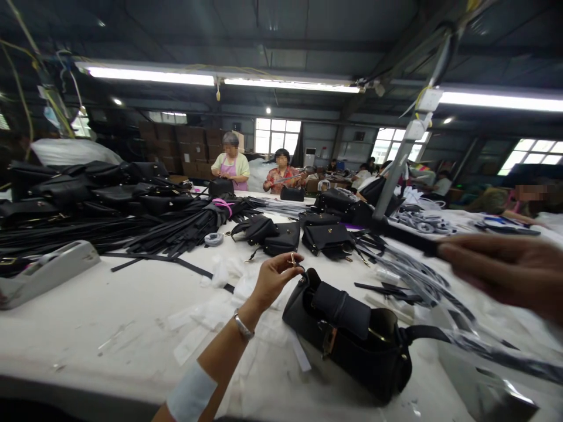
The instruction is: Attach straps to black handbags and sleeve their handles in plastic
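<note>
A black handbag (347,334) stands on the white table in front of me, its top open and a flap lying across the opening. My left hand (279,275) is at the bag's far left corner, thumb and fingers pinched on a small gold-coloured metal buckle (293,259). Out to the right, my right hand (505,272) is blurred, its fingers closed around the end of a black strap (407,239) that stretches leftward from it. Another black strap (426,334) runs from the bag's right end under clear plastic.
Several black bags (328,239) lie beyond, with a heap of bags (88,187) and bundled black straps (176,228) at left. Tape dispensers stand at left (53,272) and lower right (488,381). A metal post (396,170) rises at right. Two co-workers (231,164) sit across the table.
</note>
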The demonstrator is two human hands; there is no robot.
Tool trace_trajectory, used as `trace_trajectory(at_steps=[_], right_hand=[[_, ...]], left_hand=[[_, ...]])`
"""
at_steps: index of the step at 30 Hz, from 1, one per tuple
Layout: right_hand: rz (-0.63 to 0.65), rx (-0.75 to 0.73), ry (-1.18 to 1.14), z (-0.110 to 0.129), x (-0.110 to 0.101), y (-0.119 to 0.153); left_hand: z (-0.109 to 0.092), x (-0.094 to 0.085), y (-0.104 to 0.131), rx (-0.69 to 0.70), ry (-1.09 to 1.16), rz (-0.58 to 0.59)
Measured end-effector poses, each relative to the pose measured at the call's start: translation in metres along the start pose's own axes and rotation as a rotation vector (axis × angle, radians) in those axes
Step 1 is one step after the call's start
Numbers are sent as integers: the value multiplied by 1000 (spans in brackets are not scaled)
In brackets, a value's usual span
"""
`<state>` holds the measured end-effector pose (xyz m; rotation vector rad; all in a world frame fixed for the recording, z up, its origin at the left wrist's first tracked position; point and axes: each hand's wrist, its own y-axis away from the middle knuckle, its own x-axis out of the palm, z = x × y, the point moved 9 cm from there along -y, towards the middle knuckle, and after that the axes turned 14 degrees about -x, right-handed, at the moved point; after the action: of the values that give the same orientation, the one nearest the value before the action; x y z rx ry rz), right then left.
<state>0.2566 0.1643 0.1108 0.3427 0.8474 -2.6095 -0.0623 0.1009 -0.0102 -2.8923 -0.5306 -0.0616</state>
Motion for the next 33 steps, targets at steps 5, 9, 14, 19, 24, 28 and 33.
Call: trace_trajectory(at_steps=[5, 9, 14, 19, 24, 28, 33], right_hand=[[421, 209, -62, -47, 86, 24], [465, 256, -172, -76, 119, 33], [492, 346, -306, -99, 127, 44], [505, 386, -379, -104, 137, 48], [329, 147, -126, -79, 137, 23], [189, -236, 209, -35, 134, 10], [163, -438, 363, -19, 137, 11]], left_hand=[[-2, 34, 6, -13, 107, 17], [6, 37, 6, -43, 220, 31], [7, 34, 7, 18, 250, 72], [11, 42, 12, 1, 311, 139], [5, 78, 23, -62, 182, 256], [-18, 92, 33, 104, -68, 174], [-18, 106, 36, 169, -270, 120]])
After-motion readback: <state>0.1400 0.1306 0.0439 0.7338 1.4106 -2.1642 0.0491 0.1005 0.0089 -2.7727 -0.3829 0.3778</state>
